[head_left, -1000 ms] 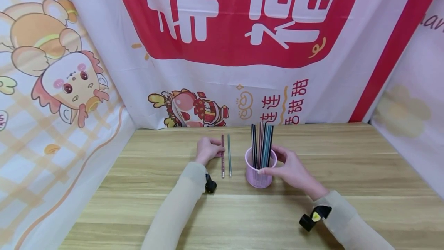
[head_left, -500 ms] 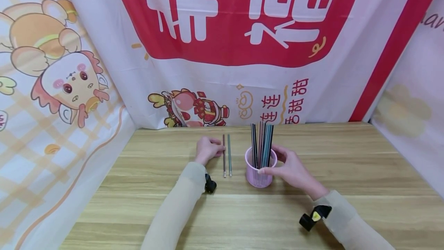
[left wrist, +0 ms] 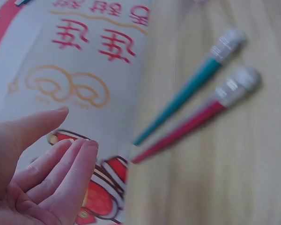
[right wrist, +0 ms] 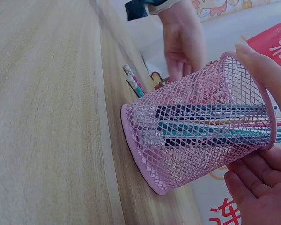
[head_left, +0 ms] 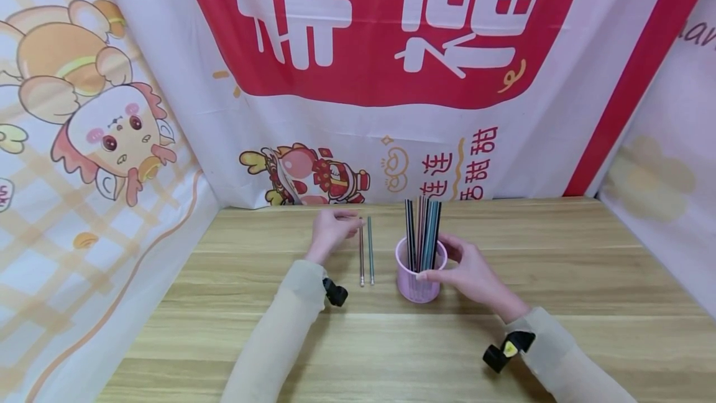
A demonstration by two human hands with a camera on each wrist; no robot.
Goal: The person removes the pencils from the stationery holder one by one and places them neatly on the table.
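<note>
My left hand [head_left: 331, 231] hovers just left of the far ends of two pencils, its fingers loosely extended and holding nothing. In the left wrist view, space separates its fingertips [left wrist: 90, 146] from the pencils. A red pencil [head_left: 362, 260] and a teal pencil [head_left: 371, 257] lie side by side, eraser ends towards me. To their right stands a pink mesh pencil cup [right wrist: 196, 164] filled with several dark, teal and reddish pencils [head_left: 425, 235]. My right hand [head_left: 472, 272] holds this cup from the right, thumb at the near rim and fingers around the far side.
The wooden table [head_left: 391, 353] runs back to a white cloth [head_left: 380, 142] with red print. Another printed cloth [head_left: 100, 247] borders the left side, and a pale one [head_left: 660, 191] the right. Black wrist cameras sit on both sleeves.
The red pencil has shifted slightly right, closer to the teal one. My left hand has let go of it and moved up and away. The right hand and cup stay put.
</note>
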